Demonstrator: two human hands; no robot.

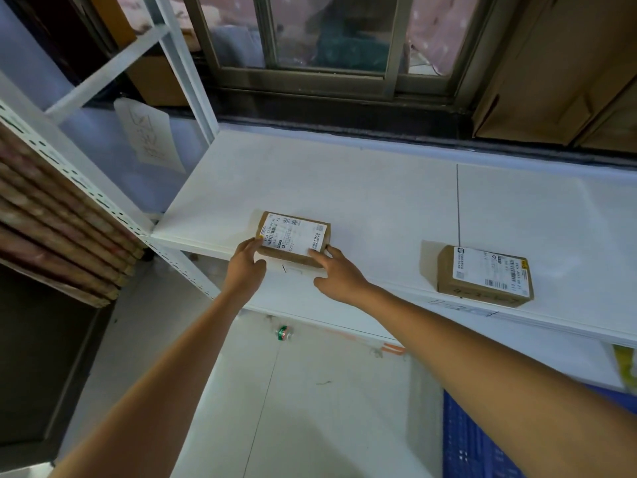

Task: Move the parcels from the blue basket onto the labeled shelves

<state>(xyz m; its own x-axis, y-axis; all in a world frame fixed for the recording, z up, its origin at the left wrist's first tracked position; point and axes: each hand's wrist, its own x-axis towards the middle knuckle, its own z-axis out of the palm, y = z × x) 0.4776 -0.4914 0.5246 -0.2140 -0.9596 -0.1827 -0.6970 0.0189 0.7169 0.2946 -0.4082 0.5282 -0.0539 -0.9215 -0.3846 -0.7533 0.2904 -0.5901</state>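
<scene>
The small brown parcel (293, 238) lay flat on the white shelf (344, 181), close to the front edge, with its white shipping label (292, 234) facing up. Its long side ran left to right, along the shelf edge. Both hands were right at it, 1 at each near corner. The left hand (245, 265) touched the near left corner with fingers curled against the side. The right hand (339, 276) touched the near right corner with fingers spread, the fingertip on the label. Neither hand was wrapped around the parcel, so it looked set down, not lifted. A second parcel (484, 276) sat well apart to the right on the same shelf, turned a bit. The blue basket (475, 443) was down low by the right arm.
</scene>
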